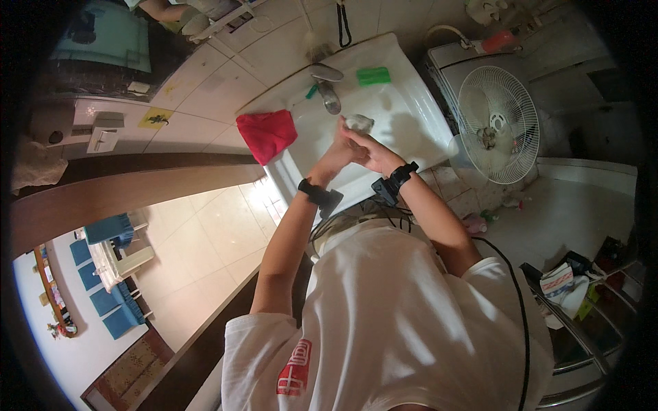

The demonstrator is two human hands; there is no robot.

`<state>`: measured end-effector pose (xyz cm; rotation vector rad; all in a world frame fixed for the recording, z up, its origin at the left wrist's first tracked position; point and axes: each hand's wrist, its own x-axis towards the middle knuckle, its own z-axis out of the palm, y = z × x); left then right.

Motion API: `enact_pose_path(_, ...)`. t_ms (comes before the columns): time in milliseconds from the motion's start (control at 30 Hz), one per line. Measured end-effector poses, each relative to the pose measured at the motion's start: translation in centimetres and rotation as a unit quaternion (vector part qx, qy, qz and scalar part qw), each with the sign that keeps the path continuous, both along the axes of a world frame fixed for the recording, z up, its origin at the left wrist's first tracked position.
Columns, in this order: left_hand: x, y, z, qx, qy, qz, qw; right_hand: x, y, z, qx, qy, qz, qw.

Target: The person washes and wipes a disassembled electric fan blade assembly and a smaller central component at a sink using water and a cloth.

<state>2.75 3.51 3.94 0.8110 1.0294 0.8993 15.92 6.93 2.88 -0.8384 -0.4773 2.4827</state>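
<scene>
My left hand (345,149) and my right hand (374,150) meet over a white washbasin (314,110), touching and partly overlapping. A small crumpled whitish item (360,123) lies just beyond the fingers; whether they touch it cannot be told. Overlap hides the palms and some fingers, so anything between them is hidden. Above the hands stands a metal faucet (329,95). A green block or sponge (374,76) rests on the basin's back ledge, with a small green item (311,92) left of the faucet. Over the left rim hangs a red cloth (267,134).
A white-grilled fan (497,123) stands right of the basin, before a boxy appliance (447,64). A black cable (514,277) runs beside my right side. A metal rack (586,344) with cloths is at lower right. Wall switches (105,134) sit at left.
</scene>
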Motion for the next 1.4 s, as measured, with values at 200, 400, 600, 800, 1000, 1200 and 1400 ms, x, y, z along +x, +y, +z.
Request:
enact_pose_path(200, -2.7, -1.8, 0.5, 0.174, 0.406, -0.197, 0.875, 1.7, 1.2, -1.3, 0.029, -0.077, 0.066, 0.994)
enact_pose_path(400, -2.4, -1.2, 3.2, 0.45, 0.663, -0.164, 0.576, 2.4, 2.2, -1.2, -0.058, 0.045, 0.265, 0.961)
enact_pose_path(600, -3.6, 0.2, 2.8, 0.524, 0.618, -0.247, 0.532, 0.7, 2.7, 0.0, 0.096, -0.066, 0.437, 0.892)
enact_pose_path(800, -2.3, 2.6, 0.4, 0.445, 0.726, -0.209, 0.481, -1.2, 5.1, -2.1, 0.426, -0.305, 0.391, 0.757)
enact_pose_path(1000, -2.5, 5.0, -1.4, 0.269, 0.701, -0.169, 0.638, -2.9, 4.9, -2.9, 0.598, -0.482, 0.216, 0.602)
enact_pose_path(1200, -2.8, 7.4, -2.2, 0.119, 0.615, -0.27, 0.731, -2.5, 5.1, -5.1, 0.661, -0.511, 0.205, 0.509)
enact_pose_path(1400, -3.7, 7.3, -1.9, 0.102, 0.531, -0.331, 0.773, -1.3, 5.3, -5.1, 0.706, -0.481, 0.164, 0.493)
